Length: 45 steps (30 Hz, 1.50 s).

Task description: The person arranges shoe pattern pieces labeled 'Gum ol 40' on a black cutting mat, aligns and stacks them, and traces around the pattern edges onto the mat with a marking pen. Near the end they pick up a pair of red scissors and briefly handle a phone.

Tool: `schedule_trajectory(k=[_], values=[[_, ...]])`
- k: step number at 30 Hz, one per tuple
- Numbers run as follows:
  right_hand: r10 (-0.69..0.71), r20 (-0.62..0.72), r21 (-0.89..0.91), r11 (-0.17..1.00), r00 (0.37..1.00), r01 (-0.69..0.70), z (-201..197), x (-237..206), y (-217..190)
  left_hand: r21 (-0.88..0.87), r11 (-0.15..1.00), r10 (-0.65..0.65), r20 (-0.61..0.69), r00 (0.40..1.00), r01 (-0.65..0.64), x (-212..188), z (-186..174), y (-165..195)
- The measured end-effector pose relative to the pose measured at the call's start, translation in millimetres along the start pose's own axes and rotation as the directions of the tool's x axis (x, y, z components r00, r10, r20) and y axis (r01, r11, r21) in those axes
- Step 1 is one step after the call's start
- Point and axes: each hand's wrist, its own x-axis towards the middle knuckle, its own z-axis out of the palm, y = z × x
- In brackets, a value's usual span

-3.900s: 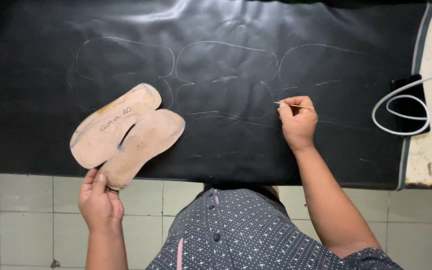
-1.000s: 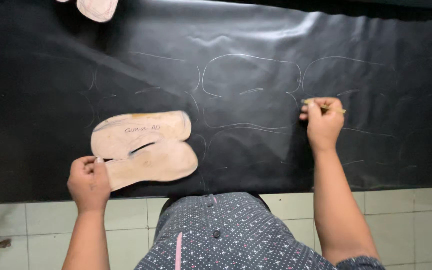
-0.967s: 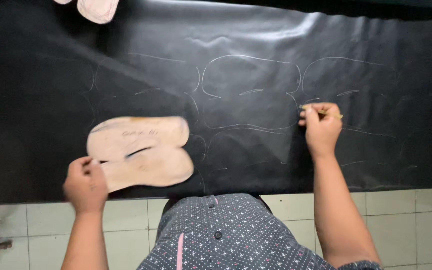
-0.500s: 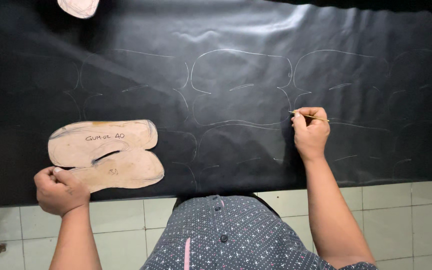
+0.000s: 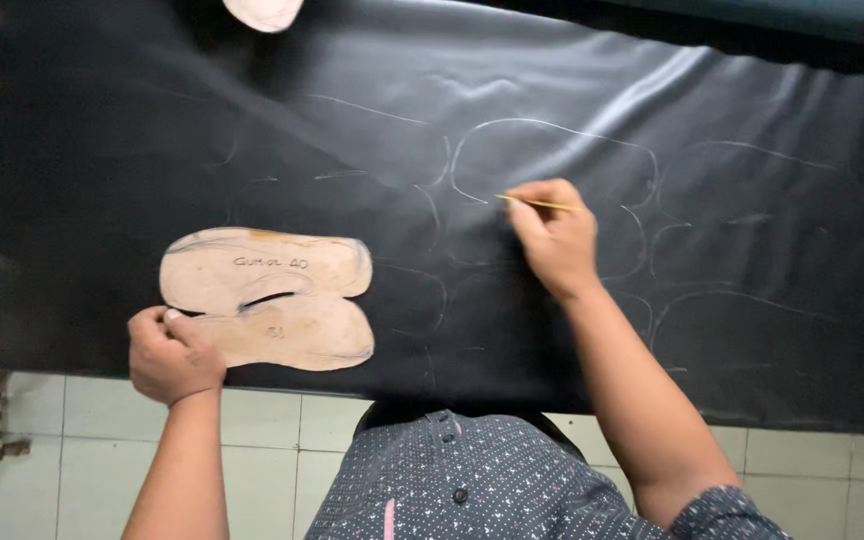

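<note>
The left hand point(image 5: 174, 355) pinches the near end of two tan, sole-shaped cardboard templates point(image 5: 267, 298) lying side by side on a black sheet of leather-like material point(image 5: 252, 130); the right hand point(image 5: 555, 238) holds a thin yellow marking stick point(image 5: 539, 204), its tip on a pale traced outline point(image 5: 552, 130); another tan template point(image 5: 264, 12) shows at the top edge.

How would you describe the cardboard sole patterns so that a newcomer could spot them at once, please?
Start from the black sheet covering the work surface. Near its lower left edge, at the left hand, lie the sole patterns. They are two overlapping tan cutouts, the only solid shapes among faint chalk outlines.
</note>
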Motion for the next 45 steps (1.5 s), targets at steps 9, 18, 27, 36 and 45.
schedule_trajectory(k=[9, 18, 27, 36, 45], values=[[-0.136, 0.063, -0.023, 0.990, 0.989, 0.138, 74.3, 42.1, -3.5, 0.006, 1.000, -0.017, 0.008, 1.000, 0.017, 3.2, -4.0, 1.0], [-0.101, 0.042, -0.067, 0.992, 0.994, 0.104, 75.6, 40.1, -3.8, 0.017, 0.999, -0.048, 0.031, 0.998, 0.047, 4.1, -9.9, 7.4], [0.087, 0.005, 0.115, 0.990, 0.996, -0.087, 68.3, 11.5, -21.1, -0.052, 0.999, -0.003, 0.056, 0.998, 0.006, 3.7, -13.1, 7.0], [0.149, -0.218, 0.139, 0.983, 0.965, -0.121, 107.1, -60.8, -20.4, -0.450, 0.867, -0.024, 0.387, 0.922, 0.212, 36.8, -47.5, -15.2], [0.051, -0.330, -0.042, 0.997, 0.943, -0.069, 118.2, -70.9, -6.4, -0.317, 0.934, 0.253, 0.262, 0.931, -0.164, 125.8, -51.8, -82.0]])
